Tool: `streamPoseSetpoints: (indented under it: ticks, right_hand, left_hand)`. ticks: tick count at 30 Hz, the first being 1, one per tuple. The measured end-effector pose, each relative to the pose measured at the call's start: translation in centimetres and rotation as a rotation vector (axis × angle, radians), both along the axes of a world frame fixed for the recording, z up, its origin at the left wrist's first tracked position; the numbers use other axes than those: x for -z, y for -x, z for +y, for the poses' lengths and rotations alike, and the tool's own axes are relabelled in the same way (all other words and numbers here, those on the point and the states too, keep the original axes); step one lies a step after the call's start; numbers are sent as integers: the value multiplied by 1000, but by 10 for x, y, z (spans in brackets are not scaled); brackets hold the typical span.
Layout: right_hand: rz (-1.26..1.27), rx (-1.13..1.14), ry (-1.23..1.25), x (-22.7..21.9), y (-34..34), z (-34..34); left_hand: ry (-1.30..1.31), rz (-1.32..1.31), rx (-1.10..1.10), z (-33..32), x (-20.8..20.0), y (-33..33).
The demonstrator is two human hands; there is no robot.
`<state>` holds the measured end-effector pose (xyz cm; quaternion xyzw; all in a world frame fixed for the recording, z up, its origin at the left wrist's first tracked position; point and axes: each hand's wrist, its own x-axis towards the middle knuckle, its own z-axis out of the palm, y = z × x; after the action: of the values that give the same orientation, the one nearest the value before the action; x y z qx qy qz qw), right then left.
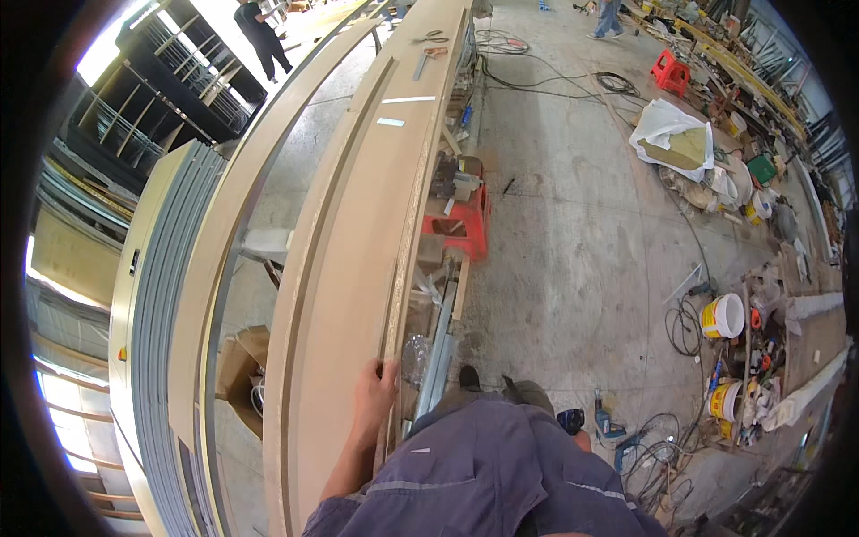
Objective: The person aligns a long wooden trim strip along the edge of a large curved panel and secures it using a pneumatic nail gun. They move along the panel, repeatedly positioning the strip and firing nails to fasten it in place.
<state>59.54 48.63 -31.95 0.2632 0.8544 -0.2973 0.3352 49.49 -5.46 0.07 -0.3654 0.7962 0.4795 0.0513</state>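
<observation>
My left hand (375, 387) is closed on a narrow wooden strip (391, 309) along the right edge of a long wood-coloured panel (344, 277). Only a small part of my right hand (583, 440) shows, low beside my body. It appears closed around a dark power tool with some blue on it (570, 420), whose exact kind I cannot make out. Farther up the panel lie a handsaw (429, 59), a pair of scissors (431, 37) and two small white pieces (391, 122).
Left of the panel are another long board (234, 197) and stacked grey profiles (170, 295). A red stool (467, 228) stands under the panel's right side. On the right floor lie a blue drill (607, 428), cables (684, 327) and buckets (729, 315). Other people stand farther off.
</observation>
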Motion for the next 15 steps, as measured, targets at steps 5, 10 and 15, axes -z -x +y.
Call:
streamPoseSetpoints:
  ticks: [5,10,15]
  right_hand:
    - [23,93,118,-22,84,-18]
    - [25,62,50,72,153,36]
    - [111,14,0,62,256,71]
  left_hand:
    - [190,30,-10,-23,49,93]
    - [317,132,-15,-4,41,195]
    - [456,92,-52,9,55,278]
